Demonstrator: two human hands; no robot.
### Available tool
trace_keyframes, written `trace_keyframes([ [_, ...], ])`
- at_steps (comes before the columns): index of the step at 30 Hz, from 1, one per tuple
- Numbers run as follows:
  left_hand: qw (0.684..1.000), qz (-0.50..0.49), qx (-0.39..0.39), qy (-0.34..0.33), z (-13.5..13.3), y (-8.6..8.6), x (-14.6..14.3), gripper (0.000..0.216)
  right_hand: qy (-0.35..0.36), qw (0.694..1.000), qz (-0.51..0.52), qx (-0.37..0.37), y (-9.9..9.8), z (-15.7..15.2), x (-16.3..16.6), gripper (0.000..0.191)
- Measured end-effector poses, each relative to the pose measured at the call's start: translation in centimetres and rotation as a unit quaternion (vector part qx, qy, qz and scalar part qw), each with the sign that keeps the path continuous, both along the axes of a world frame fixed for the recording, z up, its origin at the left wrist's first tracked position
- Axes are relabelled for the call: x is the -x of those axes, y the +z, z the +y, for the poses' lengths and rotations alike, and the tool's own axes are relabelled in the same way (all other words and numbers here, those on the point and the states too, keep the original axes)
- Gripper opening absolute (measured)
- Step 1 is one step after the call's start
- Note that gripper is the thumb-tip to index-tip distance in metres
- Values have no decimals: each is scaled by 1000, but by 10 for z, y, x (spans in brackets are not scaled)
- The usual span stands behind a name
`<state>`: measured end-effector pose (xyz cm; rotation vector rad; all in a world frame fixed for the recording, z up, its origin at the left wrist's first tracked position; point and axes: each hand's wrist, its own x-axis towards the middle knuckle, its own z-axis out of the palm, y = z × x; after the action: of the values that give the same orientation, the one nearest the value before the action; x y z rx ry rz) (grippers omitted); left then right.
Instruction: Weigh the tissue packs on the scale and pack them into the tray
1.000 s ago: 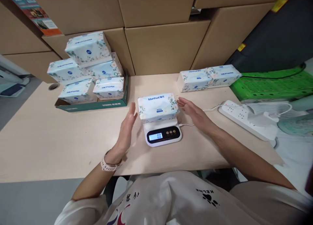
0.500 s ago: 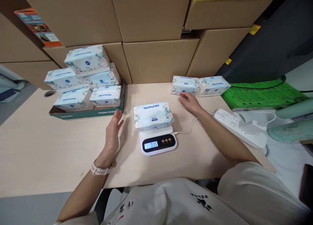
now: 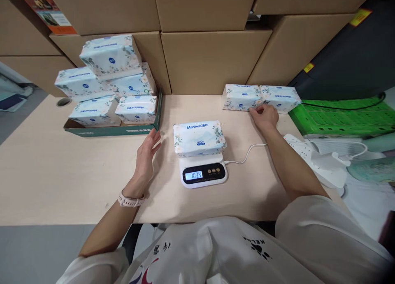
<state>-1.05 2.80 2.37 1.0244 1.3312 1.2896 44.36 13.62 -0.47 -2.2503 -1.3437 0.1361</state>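
A pale blue tissue pack (image 3: 200, 137) lies on a small white scale (image 3: 203, 174) whose lit display shows digits. My left hand (image 3: 147, 151) hovers open just left of that pack, fingers apart, holding nothing. My right hand (image 3: 264, 114) reaches to the back right and rests with curled fingers against the front edge of two tissue packs (image 3: 261, 97) lying side by side; whether it grips one is unclear.
A green tray (image 3: 114, 130) at the back left holds several stacked tissue packs (image 3: 106, 80). Cardboard boxes (image 3: 210, 58) wall the table's far side. A white power strip (image 3: 314, 160) and a green crate (image 3: 342, 115) lie to the right. The scale's cable (image 3: 247, 152) trails right.
My right hand moved from beside the weighed pack out to the two packs at the back right. My left hand drew away to the left. The scale reading rose from zero.
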Motion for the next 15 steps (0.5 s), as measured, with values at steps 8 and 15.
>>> trace_keyframes([
  [8, 1000, 4, -9, -24, -2, -1, 4, 73, 170, 973, -109, -114, 21, -1, 48, 50],
  [15, 998, -31, -13, -52, -4, -4, -1, 78, 390, 914, -77, -76, 13, 17, 72, 51],
])
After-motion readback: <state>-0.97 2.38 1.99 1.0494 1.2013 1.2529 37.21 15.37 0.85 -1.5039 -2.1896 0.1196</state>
